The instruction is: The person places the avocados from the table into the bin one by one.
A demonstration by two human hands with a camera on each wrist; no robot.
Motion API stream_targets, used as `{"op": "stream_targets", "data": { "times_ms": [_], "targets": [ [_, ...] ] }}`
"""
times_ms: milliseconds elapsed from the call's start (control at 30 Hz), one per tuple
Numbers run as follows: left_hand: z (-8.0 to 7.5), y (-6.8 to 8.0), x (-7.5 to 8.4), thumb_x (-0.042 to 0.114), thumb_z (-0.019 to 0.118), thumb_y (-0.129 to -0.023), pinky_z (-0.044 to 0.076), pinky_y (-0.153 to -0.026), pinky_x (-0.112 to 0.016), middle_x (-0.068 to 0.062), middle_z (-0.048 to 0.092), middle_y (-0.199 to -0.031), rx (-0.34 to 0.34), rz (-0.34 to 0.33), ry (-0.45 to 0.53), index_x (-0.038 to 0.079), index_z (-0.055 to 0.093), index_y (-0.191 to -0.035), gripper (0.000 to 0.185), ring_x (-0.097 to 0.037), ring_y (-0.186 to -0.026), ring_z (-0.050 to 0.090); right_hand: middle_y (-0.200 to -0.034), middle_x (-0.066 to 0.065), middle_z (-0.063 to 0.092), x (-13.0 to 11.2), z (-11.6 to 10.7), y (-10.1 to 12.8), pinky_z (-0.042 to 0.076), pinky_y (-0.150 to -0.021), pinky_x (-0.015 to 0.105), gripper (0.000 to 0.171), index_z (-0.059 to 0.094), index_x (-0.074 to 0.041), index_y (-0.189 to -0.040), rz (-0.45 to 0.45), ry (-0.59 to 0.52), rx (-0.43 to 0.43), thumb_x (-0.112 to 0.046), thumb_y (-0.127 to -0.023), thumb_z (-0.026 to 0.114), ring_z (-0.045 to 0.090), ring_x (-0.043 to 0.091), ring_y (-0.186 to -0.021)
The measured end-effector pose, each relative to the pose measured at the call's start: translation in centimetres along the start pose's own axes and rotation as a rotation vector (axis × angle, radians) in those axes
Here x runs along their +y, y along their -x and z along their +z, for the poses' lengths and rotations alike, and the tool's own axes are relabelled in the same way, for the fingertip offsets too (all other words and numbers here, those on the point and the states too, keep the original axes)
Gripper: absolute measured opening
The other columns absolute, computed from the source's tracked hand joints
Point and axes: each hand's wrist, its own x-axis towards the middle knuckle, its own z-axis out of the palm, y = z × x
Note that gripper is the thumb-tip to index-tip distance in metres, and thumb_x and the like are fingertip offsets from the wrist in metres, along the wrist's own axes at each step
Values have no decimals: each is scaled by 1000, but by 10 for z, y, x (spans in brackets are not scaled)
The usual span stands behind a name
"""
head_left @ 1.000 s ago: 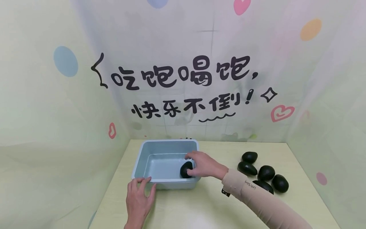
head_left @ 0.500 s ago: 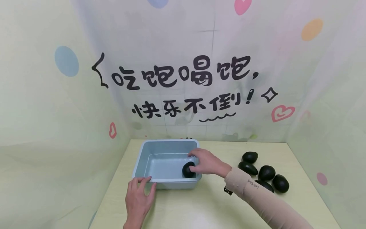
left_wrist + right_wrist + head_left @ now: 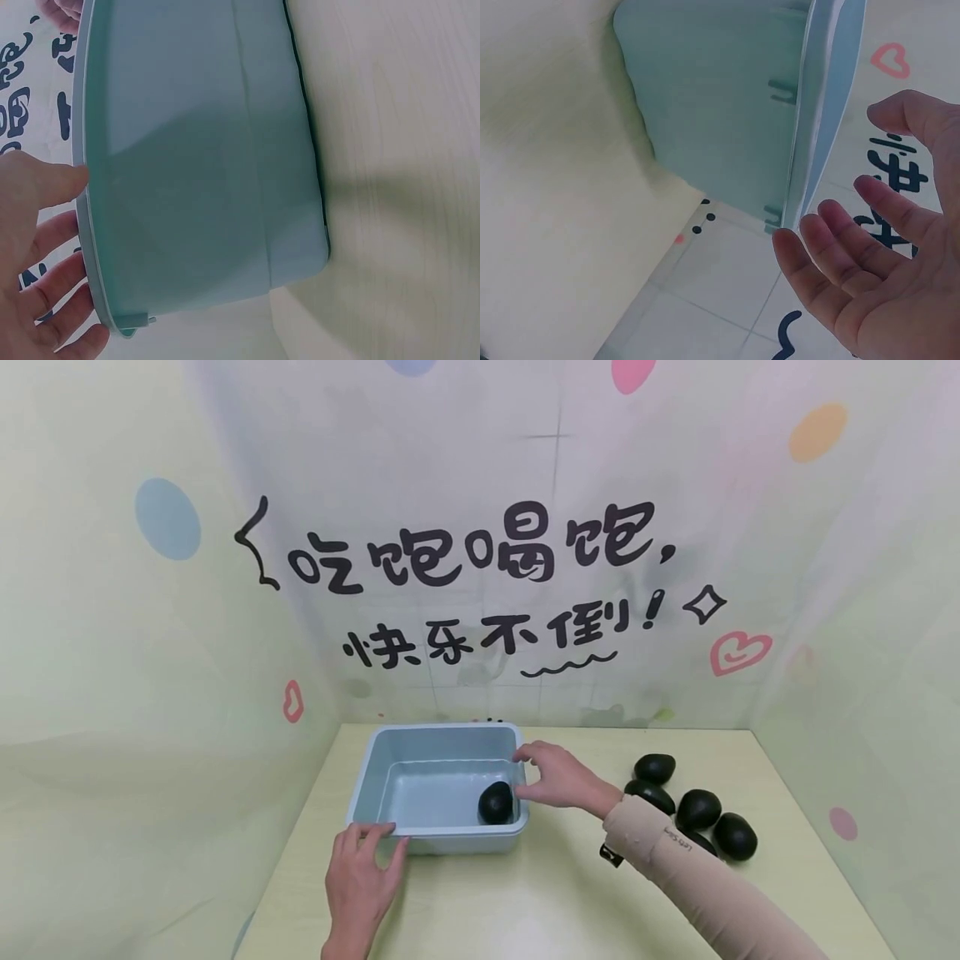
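One dark, egg-shaped avocado lies inside the light blue plastic bin, near its right end. My left hand rests its fingertips and thumb on the bin's front rim, close to the left corner; the left wrist view shows these fingers lightly touching the rim. Just beyond the right rim, my right hand holds nothing, its fingers spread and loosely bent. In the right wrist view the right hand appears beside the bin's rim, palm bare.
Several more dark avocados lie grouped on the right part of the pale wooden table, some partly hidden by the right sleeve. Behind the table hangs a printed cloth backdrop; cloth also stands at both sides.
My right hand has let go of the avocado in the bin and moved right, out over the rim. My left hand has stayed at the front rim.
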Motion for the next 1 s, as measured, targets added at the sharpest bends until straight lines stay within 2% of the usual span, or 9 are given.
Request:
{"op": "stream_targets", "data": {
  "times_ms": [333, 667, 1000],
  "targets": [
    [0, 1, 1, 24, 94, -76, 56, -64, -49, -8, 65, -95, -18, -22, -9, 12, 80, -99, 29, -35, -97, 65, -132, 16, 71, 8, -5, 1, 57, -100, 54, 45, 69, -3, -131, 61, -27, 12, -24, -93, 79, 68, 35, -118],
    [1, 1, 0, 23, 95, -76, 55, -64, -48, -9, 65, -95, -12, -17, -3, 11, 80, -98, 29, -35, -96, 64, -132, 13, 71, 19, -4, 4, 57, -101, 54, 43, 69, -6, -130, 98, -43, 35, -26, -93, 78, 68, 37, -120],
    [2, 3, -1, 22, 94, -76, 55, -63, -50, -9, 64, -96, -5, -19, 7, 11, 80, -99, 29, -36, -97, 64, -130, 15, 71, 38, -2, 5, 57, -101, 53, 44, 68, -3, -129, 121, -12, 56, -25, -92, 78, 69, 39, -118]
  ]
}}
